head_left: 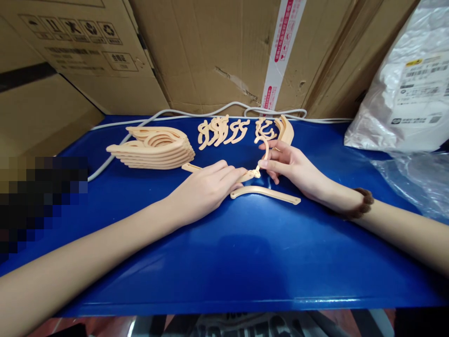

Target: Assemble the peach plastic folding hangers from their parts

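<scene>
My left hand (206,189) is closed over a beige hanger arm (190,167), whose two ends stick out on either side of the fingers. In my right hand (289,161), a curved beige hanger hook (268,150) is pinched between thumb and fingers. The hook's lower end meets the right end of the held arm; whether they are joined I cannot tell. A second, loose hanger arm (264,191) lies on the blue surface just in front of the hands, close to my left fingertips.
Stacked beige hangers (150,157) lie at the left. Several loose hooks (219,131) and more hanger arms (286,130) lie behind the hands. A white cable (206,114) runs along the cardboard boxes (210,56). A plastic-wrapped package (403,93) stands at the right of the blue table (245,267).
</scene>
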`<state>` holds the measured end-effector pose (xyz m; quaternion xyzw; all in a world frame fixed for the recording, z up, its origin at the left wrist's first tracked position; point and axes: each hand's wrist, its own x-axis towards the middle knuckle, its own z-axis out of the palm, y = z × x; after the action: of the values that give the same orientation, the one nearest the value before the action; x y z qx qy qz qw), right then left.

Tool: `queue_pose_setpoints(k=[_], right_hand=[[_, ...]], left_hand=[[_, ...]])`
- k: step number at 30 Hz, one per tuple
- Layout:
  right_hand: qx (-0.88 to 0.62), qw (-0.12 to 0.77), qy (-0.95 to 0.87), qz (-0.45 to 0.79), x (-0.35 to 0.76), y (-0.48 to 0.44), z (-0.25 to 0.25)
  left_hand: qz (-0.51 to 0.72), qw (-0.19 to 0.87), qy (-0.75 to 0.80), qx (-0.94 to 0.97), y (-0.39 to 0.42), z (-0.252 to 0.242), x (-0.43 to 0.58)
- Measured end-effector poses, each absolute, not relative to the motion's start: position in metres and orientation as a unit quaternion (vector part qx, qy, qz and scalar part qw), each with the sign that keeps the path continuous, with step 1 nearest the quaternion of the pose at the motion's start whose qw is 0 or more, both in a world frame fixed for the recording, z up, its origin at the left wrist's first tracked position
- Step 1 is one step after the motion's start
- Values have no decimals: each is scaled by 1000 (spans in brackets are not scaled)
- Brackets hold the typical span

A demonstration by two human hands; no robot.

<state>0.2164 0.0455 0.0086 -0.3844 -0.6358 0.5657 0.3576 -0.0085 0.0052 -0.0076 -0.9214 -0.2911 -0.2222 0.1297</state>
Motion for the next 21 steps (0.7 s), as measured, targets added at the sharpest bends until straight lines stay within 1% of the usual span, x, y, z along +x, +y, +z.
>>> queue_pose_setpoints(k=[9,12,16,21], right_hand=[[-399,355,-647,544,215,44,9],[-400,354,-649,541,214,43,8],[-395,353,-643,553,213,43,8],[-384,382,-624,564,213,43,9]], left_hand=[[-203,145,-277,-928,5,-8,-7],[-186,134,-284,-931,3,-5,-4],[-203,123,-277,-931,1,-4,-3],[-207,57,-320,-923,2,-3,-3]])
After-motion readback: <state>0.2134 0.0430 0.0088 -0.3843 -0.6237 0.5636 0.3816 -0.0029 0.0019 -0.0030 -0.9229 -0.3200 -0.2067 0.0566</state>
